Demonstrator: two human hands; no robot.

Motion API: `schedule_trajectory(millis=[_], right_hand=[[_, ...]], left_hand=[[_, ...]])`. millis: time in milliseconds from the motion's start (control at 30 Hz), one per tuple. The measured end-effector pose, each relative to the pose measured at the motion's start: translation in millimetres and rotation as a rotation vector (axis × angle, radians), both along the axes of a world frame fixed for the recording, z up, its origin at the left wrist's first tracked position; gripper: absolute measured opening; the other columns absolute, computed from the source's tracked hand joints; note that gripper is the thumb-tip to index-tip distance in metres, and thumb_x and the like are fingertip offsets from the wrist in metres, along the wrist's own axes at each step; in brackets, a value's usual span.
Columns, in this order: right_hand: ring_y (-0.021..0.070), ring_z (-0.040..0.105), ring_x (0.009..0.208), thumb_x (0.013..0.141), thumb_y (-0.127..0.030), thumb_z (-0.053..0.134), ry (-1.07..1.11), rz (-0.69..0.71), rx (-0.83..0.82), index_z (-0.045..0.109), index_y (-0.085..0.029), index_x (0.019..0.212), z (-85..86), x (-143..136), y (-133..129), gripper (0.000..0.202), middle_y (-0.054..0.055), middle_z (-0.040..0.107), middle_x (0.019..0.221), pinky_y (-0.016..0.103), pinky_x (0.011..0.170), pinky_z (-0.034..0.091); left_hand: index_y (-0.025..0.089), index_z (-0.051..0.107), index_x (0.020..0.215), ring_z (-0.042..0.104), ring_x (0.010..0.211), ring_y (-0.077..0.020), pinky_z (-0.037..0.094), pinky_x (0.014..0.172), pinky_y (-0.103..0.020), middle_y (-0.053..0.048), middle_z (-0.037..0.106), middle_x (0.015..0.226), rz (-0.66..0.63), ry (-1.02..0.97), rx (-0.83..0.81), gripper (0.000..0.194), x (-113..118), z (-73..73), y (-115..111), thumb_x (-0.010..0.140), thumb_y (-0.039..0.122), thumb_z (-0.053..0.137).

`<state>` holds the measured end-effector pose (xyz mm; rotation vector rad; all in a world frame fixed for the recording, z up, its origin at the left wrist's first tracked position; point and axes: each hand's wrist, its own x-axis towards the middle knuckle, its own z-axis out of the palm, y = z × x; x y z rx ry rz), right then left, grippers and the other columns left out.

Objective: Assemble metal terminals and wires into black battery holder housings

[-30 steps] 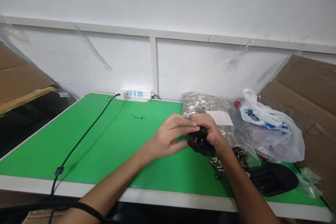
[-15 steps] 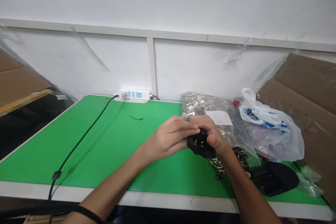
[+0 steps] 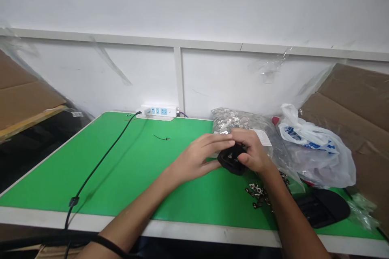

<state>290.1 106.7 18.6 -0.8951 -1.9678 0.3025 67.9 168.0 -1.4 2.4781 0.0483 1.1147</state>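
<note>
Between my hands, above the green table, is a black plastic housing with a hollow inside where small metal bits show. My left hand grips its left side, fingers along the top and thumb below. On the other side my right hand is closed round it, the thumb pressed at the inner edge. Below my right forearm lies a pile of small metal contact pieces. A second black plastic part, with long slots, rests on the table to the right.
Behind my hands lies a clear bag of metal pieces. A white plastic bag sits beside it, against cardboard. A white power strip is at the back, its black cable crossing the left. A small wired piece lies mid-table.
The black housing has tilted and turned a little in my hands, showing more of its inside. My right fingers have shifted over its top. The view has moved slightly.
</note>
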Motion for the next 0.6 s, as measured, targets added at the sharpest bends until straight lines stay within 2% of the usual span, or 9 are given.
schedule_trajectory(millis=[33, 100, 167, 200, 300, 367, 467, 533, 600], right_hand=[[0.0191, 0.050, 0.063, 0.096, -0.086, 0.040, -0.034, -0.063, 0.030, 0.063, -0.022, 0.078, -0.3, 6.5, 0.8, 0.070, 0.002, 0.055, 0.069, 0.035, 0.062, 0.034], [0.0205, 0.054, 0.066, 0.095, -0.084, 0.045, -0.095, -0.179, 0.078, 0.067, -0.022, 0.083, -1.5, 17.9, 1.8, 0.066, 0.004, 0.061, 0.072, 0.036, 0.064, 0.036], [0.0210, 0.056, 0.067, 0.092, -0.082, 0.053, -0.157, -0.265, 0.110, 0.069, -0.022, 0.085, -3.1, 24.1, 2.3, 0.062, 0.004, 0.063, 0.073, 0.036, 0.065, 0.037], [0.0211, 0.056, 0.067, 0.090, -0.081, 0.057, -0.191, -0.290, 0.121, 0.069, -0.023, 0.085, -4.1, 24.6, 2.4, 0.060, 0.004, 0.063, 0.074, 0.036, 0.066, 0.037], [0.0211, 0.054, 0.067, 0.084, -0.076, 0.069, -0.273, -0.301, 0.123, 0.067, -0.023, 0.081, -7.7, 18.9, 3.7, 0.053, 0.004, 0.061, 0.074, 0.035, 0.065, 0.035], [0.0220, 0.054, 0.070, 0.082, -0.073, 0.073, -0.231, -0.311, 0.093, 0.068, -0.024, 0.088, -10.6, 13.8, 6.1, 0.049, 0.004, 0.061, 0.077, 0.035, 0.066, 0.035], [0.0208, 0.051, 0.071, 0.089, -0.062, 0.065, 0.149, -0.351, 0.030, 0.062, -0.026, 0.111, -13.5, 11.2, 13.1, 0.042, 0.000, 0.055, 0.080, 0.035, 0.067, 0.038], [0.0173, 0.044, 0.062, 0.088, -0.050, 0.058, 0.550, -0.303, -0.057, 0.050, -0.029, 0.109, -13.3, 11.6, 19.0, 0.031, -0.004, 0.045, 0.077, 0.032, 0.060, 0.037], [0.0135, 0.038, 0.056, 0.079, -0.039, 0.058, 0.859, -0.201, -0.202, 0.039, -0.030, 0.099, -12.3, 10.4, 24.0, 0.029, -0.007, 0.041, 0.078, 0.027, 0.053, 0.032]], left_hand=[[0.030, 0.055, 0.153, 0.067, 0.131, -0.0262, 0.056, 0.111, -0.045, -0.013, 0.064, 0.150, 0.026, 0.025, -0.116, 0.048, 0.3, -0.1, 1.6, 0.105, 0.031, 0.061], [0.025, 0.056, 0.150, 0.075, 0.101, -0.0223, 0.062, 0.088, -0.037, -0.013, 0.074, 0.133, 0.065, 0.086, -0.437, 0.048, 0.8, 1.3, 3.5, 0.106, 0.044, 0.058], [0.017, 0.064, 0.136, 0.067, 0.063, -0.0150, 0.055, 0.061, -0.028, -0.012, 0.079, 0.102, 0.011, 0.189, -0.782, 0.060, 1.0, 4.7, 3.1, 0.105, 0.065, 0.048], [0.014, 0.067, 0.124, 0.060, 0.053, -0.0126, 0.049, 0.053, -0.026, -0.011, 0.078, 0.090, -0.046, 0.252, -0.921, 0.070, 1.2, 6.7, 2.1, 0.102, 0.075, 0.042], [0.014, 0.064, 0.096, 0.049, 0.043, -0.0087, 0.038, 0.045, -0.022, -0.008, 0.073, 0.071, -0.165, 0.358, -1.134, 0.073, 3.2, 9.8, -1.7, 0.093, 0.085, 0.047], [0.016, 0.060, 0.090, 0.044, 0.041, -0.0069, 0.031, 0.042, -0.020, -0.004, 0.069, 0.064, -0.125, 0.310, -1.197, 0.063, 6.0, 8.2, -2.5, 0.089, 0.079, 0.063], [0.016, 0.060, 0.087, 0.042, 0.040, -0.0068, 0.026, 0.040, -0.019, 0.000, 0.063, 0.057, -0.051, 0.162, -1.286, 0.057, 10.2, 2.4, 1.8, 0.085, 0.072, 0.071], [0.016, 0.059, 0.091, 0.046, 0.041, -0.0070, 0.032, 0.042, -0.019, 0.000, 0.065, 0.060, -0.038, 0.059, -1.327, 0.058, 11.7, -1.0, 7.2, 0.082, 0.072, 0.075], [0.016, 0.058, 0.100, 0.054, 0.046, -0.0073, 0.041, 0.048, -0.019, -0.003, 0.071, 0.070, -0.039, -0.044, -1.330, 0.063, 12.4, -3.9, 12.9, 0.081, 0.072, 0.078]])
